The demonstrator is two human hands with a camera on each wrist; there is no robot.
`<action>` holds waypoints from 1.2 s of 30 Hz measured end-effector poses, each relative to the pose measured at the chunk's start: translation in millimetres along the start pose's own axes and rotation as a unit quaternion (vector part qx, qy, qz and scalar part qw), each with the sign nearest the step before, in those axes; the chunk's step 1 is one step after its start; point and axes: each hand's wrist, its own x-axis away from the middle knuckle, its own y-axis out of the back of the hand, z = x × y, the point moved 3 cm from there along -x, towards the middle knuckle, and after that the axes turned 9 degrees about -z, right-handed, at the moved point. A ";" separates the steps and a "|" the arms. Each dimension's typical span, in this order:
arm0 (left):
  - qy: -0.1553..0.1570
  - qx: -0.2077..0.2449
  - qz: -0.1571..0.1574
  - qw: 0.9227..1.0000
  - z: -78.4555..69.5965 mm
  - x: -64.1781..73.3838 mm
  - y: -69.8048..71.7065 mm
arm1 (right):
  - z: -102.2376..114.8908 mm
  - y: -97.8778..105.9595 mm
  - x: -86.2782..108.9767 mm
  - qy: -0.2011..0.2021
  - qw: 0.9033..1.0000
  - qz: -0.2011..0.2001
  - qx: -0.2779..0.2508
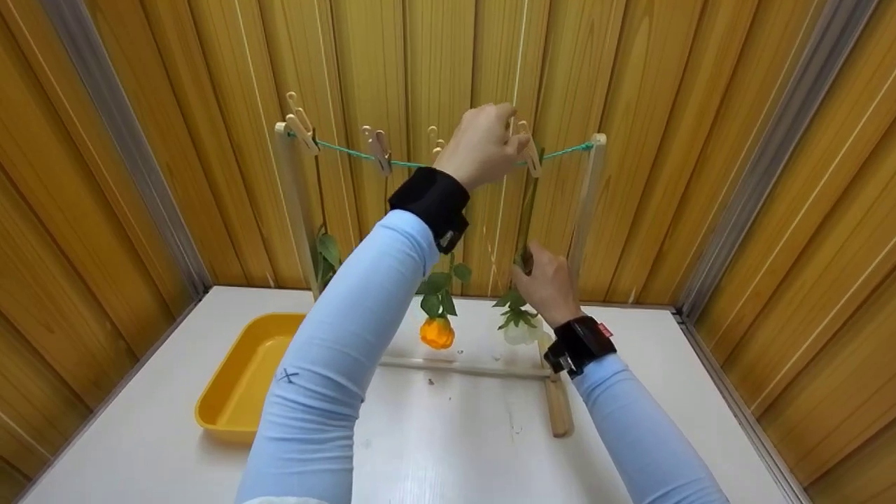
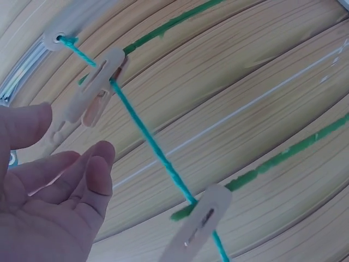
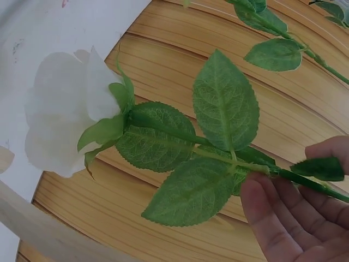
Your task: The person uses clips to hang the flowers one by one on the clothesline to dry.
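Note:
A white rose (image 1: 521,332) hangs head down at the right end of a green cord (image 1: 565,151), its stem top in a pale clothespin (image 1: 530,155). My right hand (image 1: 550,285) holds the rose's stem among the leaves (image 3: 199,188), between thumb and fingers. Up at the cord, my left hand (image 1: 481,145) is just beside that clothespin, with thumb and fingers apart. The left wrist view shows a gap between the fingertips (image 2: 99,177) and the clothespin's arms. Left of the rose, an orange flower (image 1: 437,333) hangs upside down; its clip is partly hidden behind my left hand.
Wooden posts (image 1: 590,199) hold up the cord, above a base bar (image 1: 476,367) and foot (image 1: 558,409) on the white table. A brownish clothespin (image 1: 379,150) and another leafy stem (image 1: 327,252) hang further left. A yellow tray (image 1: 210,392) stands left, partly behind my left sleeve.

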 end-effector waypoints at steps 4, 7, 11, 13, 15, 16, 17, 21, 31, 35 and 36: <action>-0.008 0.003 -0.008 1.000 5.5 13.2 7.9 | -2.6 6.5 3.0 0.004 0.999 0.024 -0.025; -0.026 0.008 -0.008 1.000 11.9 28.4 12.2 | -4.1 13.0 5.5 -0.003 0.998 0.059 -0.033; -0.046 0.011 0.002 0.999 26.2 50.8 12.2 | -5.1 23.6 9.0 -0.008 0.993 0.117 -0.031; -0.049 0.009 0.006 0.999 35.6 62.1 10.5 | -5.1 29.8 10.5 -0.003 0.990 0.142 -0.023; -0.042 0.005 0.012 0.999 46.0 73.7 8.6 | -4.1 36.6 11.8 0.007 0.986 0.163 -0.017; -0.036 0.002 0.016 0.999 51.2 80.2 7.9 | -3.5 40.0 12.7 0.013 0.985 0.173 -0.012; -0.032 -0.002 0.017 0.999 56.4 86.4 6.9 | -2.9 43.4 13.8 0.020 0.983 0.182 -0.009; -0.021 -0.021 0.010 1.000 76.2 113.8 3.8 | -0.7 54.9 19.3 0.046 0.975 0.216 -0.006; 0.015 0.000 -0.029 0.999 113.7 175.0 -11.8 | -12.0 69.9 39.2 0.103 0.972 0.210 0.023; 0.002 -0.017 -0.052 0.998 121.0 192.4 -23.7 | -22.2 74.7 48.4 0.110 0.976 0.184 0.039; -0.006 -0.027 -0.062 0.998 122.4 196.8 -26.4 | -25.0 74.9 50.8 0.108 0.977 0.180 0.044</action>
